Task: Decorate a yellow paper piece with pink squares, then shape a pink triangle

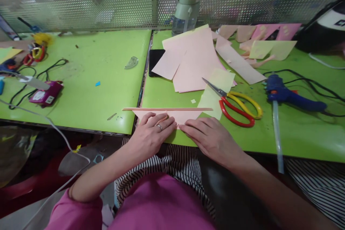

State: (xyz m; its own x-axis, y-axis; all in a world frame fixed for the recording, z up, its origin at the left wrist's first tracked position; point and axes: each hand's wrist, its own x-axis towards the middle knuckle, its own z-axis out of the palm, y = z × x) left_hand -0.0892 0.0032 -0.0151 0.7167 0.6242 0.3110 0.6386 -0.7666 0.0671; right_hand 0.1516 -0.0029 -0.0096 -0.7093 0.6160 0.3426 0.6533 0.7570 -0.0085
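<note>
A pink folded paper [178, 114] lies at the near edge of the green table [283, 129], shaped as a downward triangle with a long folded strip along its top. My left hand [151, 134], with a ring on one finger, lies flat on the paper's left half, fingers stretched out. My right hand [210, 134] presses flat on the paper's lower right edge, fingers pointing left toward the tip. Neither hand grips anything.
Red and yellow scissors [238, 106] lie just right of the paper on a pale yellow sheet [215, 93]. Pink sheets [191, 59], a black phone [155, 61], a blue glue gun [291, 95] with cables and a water bottle [187, 5] sit behind. A second green table [81, 90] holds tools at left.
</note>
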